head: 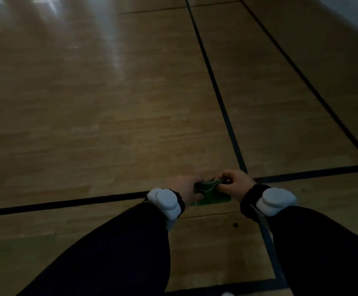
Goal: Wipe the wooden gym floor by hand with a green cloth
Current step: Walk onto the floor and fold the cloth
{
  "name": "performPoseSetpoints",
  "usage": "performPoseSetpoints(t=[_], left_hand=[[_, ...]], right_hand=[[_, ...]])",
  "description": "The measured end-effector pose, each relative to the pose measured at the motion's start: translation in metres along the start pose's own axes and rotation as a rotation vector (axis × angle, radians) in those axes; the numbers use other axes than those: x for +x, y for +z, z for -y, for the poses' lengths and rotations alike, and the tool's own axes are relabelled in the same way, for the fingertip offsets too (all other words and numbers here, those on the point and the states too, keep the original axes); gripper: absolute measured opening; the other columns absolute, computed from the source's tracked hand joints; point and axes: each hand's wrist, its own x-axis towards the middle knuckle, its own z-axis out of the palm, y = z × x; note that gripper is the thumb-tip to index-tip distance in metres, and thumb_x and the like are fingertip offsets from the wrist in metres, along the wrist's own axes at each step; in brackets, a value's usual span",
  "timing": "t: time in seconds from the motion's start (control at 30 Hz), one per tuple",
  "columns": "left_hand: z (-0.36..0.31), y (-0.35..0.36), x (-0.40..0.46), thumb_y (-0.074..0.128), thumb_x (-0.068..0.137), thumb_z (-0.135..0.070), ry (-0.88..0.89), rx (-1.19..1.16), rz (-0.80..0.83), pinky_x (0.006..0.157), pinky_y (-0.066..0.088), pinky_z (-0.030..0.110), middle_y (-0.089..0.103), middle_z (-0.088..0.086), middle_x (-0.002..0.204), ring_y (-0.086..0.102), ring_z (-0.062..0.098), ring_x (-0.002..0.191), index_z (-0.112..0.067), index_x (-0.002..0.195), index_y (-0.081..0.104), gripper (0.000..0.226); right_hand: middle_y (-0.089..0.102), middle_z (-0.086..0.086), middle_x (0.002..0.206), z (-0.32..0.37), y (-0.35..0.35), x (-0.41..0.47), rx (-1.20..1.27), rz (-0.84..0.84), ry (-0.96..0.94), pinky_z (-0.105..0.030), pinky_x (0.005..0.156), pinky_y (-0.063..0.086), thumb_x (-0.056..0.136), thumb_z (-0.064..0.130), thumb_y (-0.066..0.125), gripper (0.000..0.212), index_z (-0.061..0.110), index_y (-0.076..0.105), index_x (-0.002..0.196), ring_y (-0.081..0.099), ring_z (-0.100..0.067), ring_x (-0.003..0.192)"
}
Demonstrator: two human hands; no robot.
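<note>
A small green cloth (211,195) hangs bunched between my two hands, above the wooden gym floor (109,116). My left hand (185,189) grips its left side with curled fingers. My right hand (235,183) pinches its upper right edge. Both arms wear dark sleeves, and each wrist carries a white device on a black strap. The lower part of the cloth droops loose below my hands. The scene is dim and slightly blurred.
Black court lines (216,92) cross the floor: two run away from me and one runs crosswise (67,202) under my hands. A pale wall base (355,13) shows at the top right. Light glare lies on the floor at the top left.
</note>
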Motion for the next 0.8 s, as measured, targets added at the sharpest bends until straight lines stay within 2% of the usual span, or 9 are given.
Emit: performPoseSetpoints(t=[0.13, 0.2, 0.27, 0.43, 0.5, 0.53, 0.6, 0.7, 0.8], left_hand=[[0.036, 0.077, 0.049, 0.059, 0.091, -0.025, 0.000, 0.061, 0.085, 0.059, 0.040, 0.025, 0.058, 0.002, 0.081, 0.053, 0.018, 0.071, -0.018, 0.093, 0.060, 0.008], [0.054, 0.110, 0.073, 0.060, 0.090, -0.025, -0.015, 0.049, 0.088, 0.055, 0.037, 0.023, 0.056, 0.003, 0.079, 0.051, 0.019, 0.066, -0.016, 0.083, 0.058, 0.011], [0.074, 0.145, 0.097, 0.061, 0.089, -0.024, -0.030, 0.046, 0.063, 0.059, 0.041, 0.027, 0.057, 0.006, 0.082, 0.051, 0.020, 0.068, -0.014, 0.081, 0.058, 0.013], [0.121, 0.222, 0.146, 0.062, 0.089, -0.023, -0.080, 0.019, -0.016, 0.070, 0.047, 0.031, 0.061, 0.007, 0.087, 0.059, 0.023, 0.079, -0.007, 0.098, 0.065, 0.018], [0.132, 0.240, 0.156, 0.062, 0.089, -0.020, -0.067, 0.027, -0.083, 0.074, 0.048, 0.032, 0.062, 0.009, 0.094, 0.060, 0.025, 0.087, -0.010, 0.098, 0.058, 0.015], [0.135, 0.245, 0.158, 0.064, 0.088, -0.019, -0.064, 0.000, -0.099, 0.077, 0.049, 0.033, 0.063, 0.009, 0.099, 0.061, 0.026, 0.090, -0.011, 0.100, 0.053, 0.018], [0.146, 0.260, 0.165, 0.065, 0.087, -0.018, -0.067, -0.041, -0.068, 0.084, 0.053, 0.037, 0.063, 0.008, 0.108, 0.062, 0.026, 0.097, -0.013, 0.112, 0.049, 0.030], [0.160, 0.279, 0.176, 0.062, 0.089, -0.020, -0.067, 0.033, 0.027, 0.092, 0.050, 0.038, 0.062, 0.008, 0.118, 0.060, 0.025, 0.107, -0.013, 0.122, 0.053, 0.035], [0.168, 0.300, 0.184, 0.060, 0.090, -0.019, -0.078, 0.081, 0.049, 0.087, 0.046, 0.033, 0.060, 0.009, 0.117, 0.057, 0.025, 0.106, -0.011, 0.116, 0.056, 0.028]], right_hand=[[0.059, 0.005, 0.080, -0.080, 0.031, 0.040, -0.038, 0.005, 0.005, -0.020, 0.069, 0.046, 0.088, 0.014, 0.065, 0.022, 0.028, 0.056, 0.074, 0.058, -0.015, 0.081], [0.063, 0.001, 0.084, -0.115, 0.045, 0.060, -0.053, -0.008, -0.006, -0.024, 0.072, 0.050, 0.087, 0.015, 0.066, 0.019, 0.027, 0.058, 0.074, 0.061, -0.017, 0.083], [0.064, -0.002, 0.088, -0.151, 0.060, 0.081, -0.061, -0.029, -0.022, -0.030, 0.078, 0.052, 0.087, 0.013, 0.066, 0.016, 0.023, 0.060, 0.076, 0.062, -0.020, 0.087], [0.061, 0.003, 0.081, -0.232, 0.096, 0.134, -0.060, -0.038, -0.067, -0.017, 0.065, 0.048, 0.087, 0.007, 0.066, 0.022, 0.026, 0.058, 0.076, 0.061, -0.014, 0.077], [0.060, -0.002, 0.089, -0.252, 0.105, 0.146, -0.016, -0.057, -0.084, -0.027, 0.072, 0.053, 0.085, 0.005, 0.067, 0.026, 0.027, 0.058, 0.094, 0.063, -0.022, 0.083], [0.058, -0.003, 0.093, -0.258, 0.106, 0.149, -0.002, -0.047, -0.082, -0.028, 0.074, 0.053, 0.084, 0.004, 0.068, 0.039, 0.031, 0.054, 0.109, 0.062, -0.023, 0.084], [0.056, 0.000, 0.097, -0.275, 0.115, 0.160, -0.058, 0.013, -0.065, -0.025, 0.075, 0.051, 0.084, 0.005, 0.068, 0.056, 0.033, 0.045, 0.127, 0.060, -0.018, 0.086], [0.058, 0.003, 0.099, -0.298, 0.129, 0.172, -0.219, 0.075, -0.037, -0.029, 0.090, 0.046, 0.085, 0.007, 0.067, 0.023, 0.022, 0.060, 0.101, 0.054, -0.013, 0.096], [0.056, 0.006, 0.093, -0.315, 0.141, 0.172, -0.286, 0.074, -0.042, -0.031, 0.092, 0.046, 0.084, 0.007, 0.067, 0.028, 0.030, 0.052, 0.076, 0.054, -0.014, 0.097]])
